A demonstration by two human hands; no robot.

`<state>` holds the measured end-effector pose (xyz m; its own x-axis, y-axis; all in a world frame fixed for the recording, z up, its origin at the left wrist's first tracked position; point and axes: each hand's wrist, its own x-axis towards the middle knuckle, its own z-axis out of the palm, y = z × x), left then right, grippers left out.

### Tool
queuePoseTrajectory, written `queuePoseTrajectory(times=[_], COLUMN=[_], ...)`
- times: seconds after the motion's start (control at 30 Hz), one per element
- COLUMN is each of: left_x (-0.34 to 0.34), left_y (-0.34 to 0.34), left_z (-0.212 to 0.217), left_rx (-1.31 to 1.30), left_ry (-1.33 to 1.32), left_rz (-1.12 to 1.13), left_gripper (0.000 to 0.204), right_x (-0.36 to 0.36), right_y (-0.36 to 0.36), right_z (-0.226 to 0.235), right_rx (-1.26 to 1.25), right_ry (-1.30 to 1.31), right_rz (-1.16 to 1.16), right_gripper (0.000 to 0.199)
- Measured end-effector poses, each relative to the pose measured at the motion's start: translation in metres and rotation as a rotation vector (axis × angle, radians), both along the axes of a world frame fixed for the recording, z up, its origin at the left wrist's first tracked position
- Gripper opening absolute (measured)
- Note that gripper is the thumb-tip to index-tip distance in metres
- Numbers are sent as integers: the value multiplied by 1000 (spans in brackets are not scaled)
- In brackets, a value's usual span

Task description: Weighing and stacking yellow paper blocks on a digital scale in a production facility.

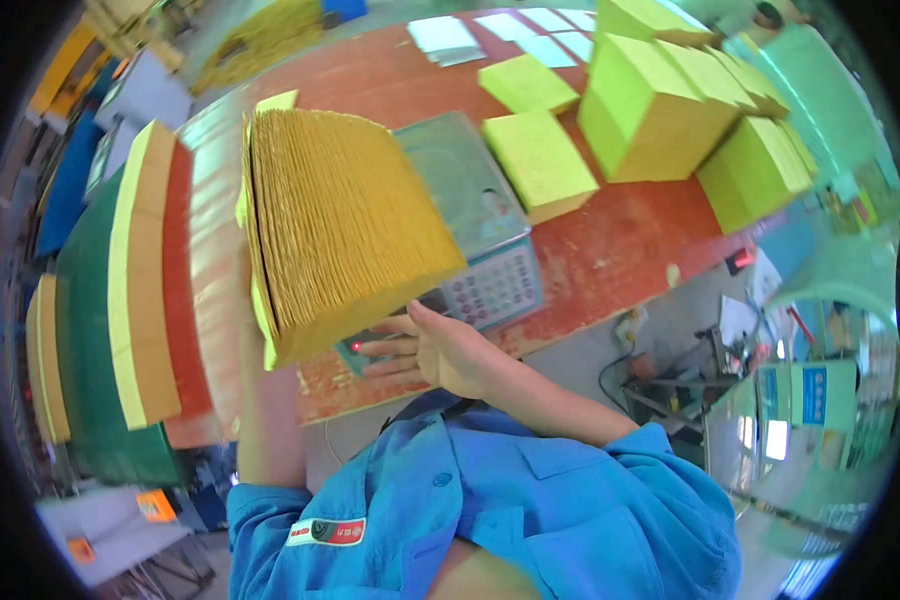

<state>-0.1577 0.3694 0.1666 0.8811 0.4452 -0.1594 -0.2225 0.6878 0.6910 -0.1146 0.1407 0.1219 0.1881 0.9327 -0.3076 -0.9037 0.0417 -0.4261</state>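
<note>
A thick stack of brown, pleated paper sheets w/ yellow covers (345, 220) is seen left of ctr, approx. 10 o'clock, tilted above the near part of the red-topped bench (610, 270). Its long axis is run approx. 11 to 5 o'clock; the crinkled sheet edges are turned up toward the camera, a yellow cover is faced to 9, and a smoother brown side is turned to approx. 5–6.

The R hand (435, 352) is held open just off the stack's lower corner, at the stack's 5 o'clock: fingers are spread slightly apart and pointed to 9, thumb raised to approx. 11. Nothing is seen gripped in it; whether the stack is touched by the thumb can't be told. The R forearm (555, 400) is angled in from 4 o'clock.

The L hand is hidden by the stack; whether it's clamped on it can't be told. The L forearm (270, 430) is brought up almost straight toward 12 under the stack's near end.

Directly beyond, at the stack's 2–3 o'clock, a grey-teal scale w/ a flat pan and keypad (490, 285) is set on the bench, partly covered from view. A pale-yellow rectangular block (538, 165) is placed just beside it, at approx. 1 o'clock; taller yellow-and-tan stacks (635, 125) are stood farther out.
</note>
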Motion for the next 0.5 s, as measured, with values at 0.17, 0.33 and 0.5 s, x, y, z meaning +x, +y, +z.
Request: queuePoseTrajectory(times=[0.17, 0.33, 0.5], left_x=[60, 74, 53], left_y=[16, 24, -15], left_z=[13, 22, 56], left_rx=[214, 701, 1314], left_ry=[197, 458, 392], left_rz=[-250, -240, 523], left_gripper=[48, 69, 63], right_x=[39, 153, 271], right_y=[-93, -113, -60], right_z=[17, 21, 9], right_rx=[-340, -692, -731], right_ry=[-925, -1690, -2096], right_rz=[-367, -857, -727], right_gripper=[32, 28, 40])
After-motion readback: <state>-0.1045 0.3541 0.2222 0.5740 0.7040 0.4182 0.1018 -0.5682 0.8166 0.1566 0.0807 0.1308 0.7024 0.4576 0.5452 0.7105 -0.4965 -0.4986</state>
